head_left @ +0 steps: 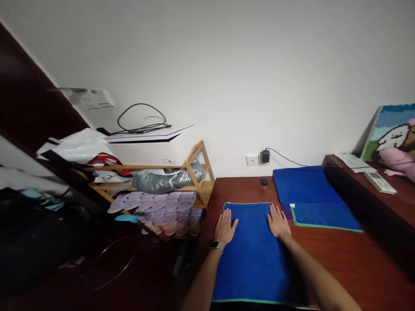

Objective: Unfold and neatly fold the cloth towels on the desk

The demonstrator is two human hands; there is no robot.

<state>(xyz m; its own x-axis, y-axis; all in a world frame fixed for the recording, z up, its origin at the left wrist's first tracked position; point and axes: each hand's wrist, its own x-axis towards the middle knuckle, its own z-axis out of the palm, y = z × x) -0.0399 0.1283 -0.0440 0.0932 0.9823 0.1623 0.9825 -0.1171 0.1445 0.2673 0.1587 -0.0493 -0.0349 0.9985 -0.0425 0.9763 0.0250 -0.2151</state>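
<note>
A blue cloth with a green edge [253,255] lies spread flat on the dark wooden table [340,263] in front of me. My left hand [225,228] rests flat on its far left part, fingers stretched out; a watch sits on that wrist. My right hand [278,222] lies flat on the cloth's far right part, fingers together and extended. Neither hand holds anything. Just to the right, a pile of folded blue cloths [311,198] sits with a purple one [287,212] peeking out from under it.
A wooden shelf rack [194,172] with bags and purple slippers stands left of the table. A wall socket with a black charger [266,156] is behind. At the right, a raised ledge [372,203] carries a remote [379,181], papers, a pink plush toy and a picture.
</note>
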